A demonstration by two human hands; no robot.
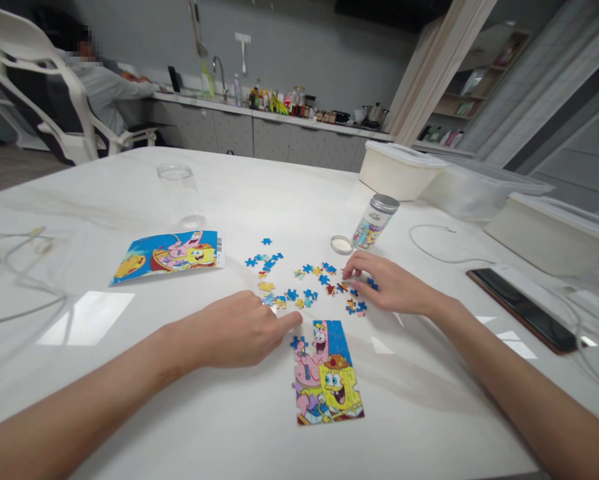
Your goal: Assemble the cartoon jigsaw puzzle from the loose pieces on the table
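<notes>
A partly joined jigsaw puzzle (329,380) with a yellow and a pink cartoon figure lies near me, uneven along its left edge. My left hand (244,330) rests beside its upper left corner, fingers curled under and thumb stretched toward the puzzle; whatever the curled fingers hold is hidden. Loose puzzle pieces (292,295), mostly blue with some yellow and red, are scattered beyond the puzzle. Over the right end of this scatter, my right hand (389,283) reaches down with bent fingers, a gap showing between thumb and index finger. A picture sheet (172,257) lies on the left.
A printed jar (375,223) with a metal lid stands behind my right hand, a round lid (341,245) beside it. To the left is a clear jar (179,197). Right: phone (524,310), cables, plastic boxes (399,170). A person (104,90) sits at the back left.
</notes>
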